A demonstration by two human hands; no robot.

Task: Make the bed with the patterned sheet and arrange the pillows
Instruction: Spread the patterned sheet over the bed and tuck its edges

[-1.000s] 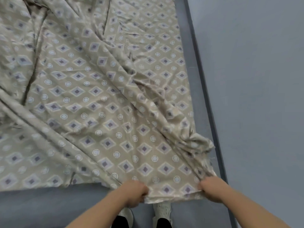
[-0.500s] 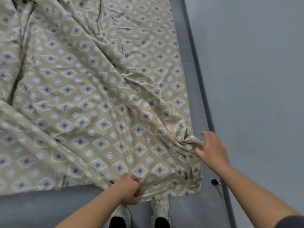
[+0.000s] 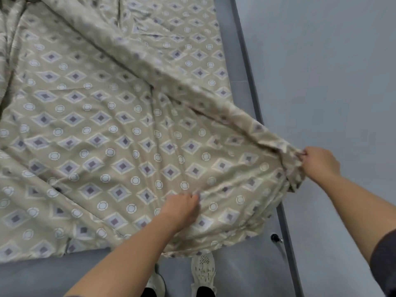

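Beige diamond-print sheet (image 3: pixel 128 146) lies creased, gripped by fingers (image 3: pixel 194 198) of left hand (image 3: pixel 182 211) and right hand (image 3: pixel 320 161).

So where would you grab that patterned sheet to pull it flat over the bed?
Take the patterned sheet at its bunched right corner, coming from the near end of the bed, as the right hand does beyond the side rail. The long diagonal fold runs straight to that corner, so a pull there should probably flatten it. The left hand pinches cloth by the near hem.
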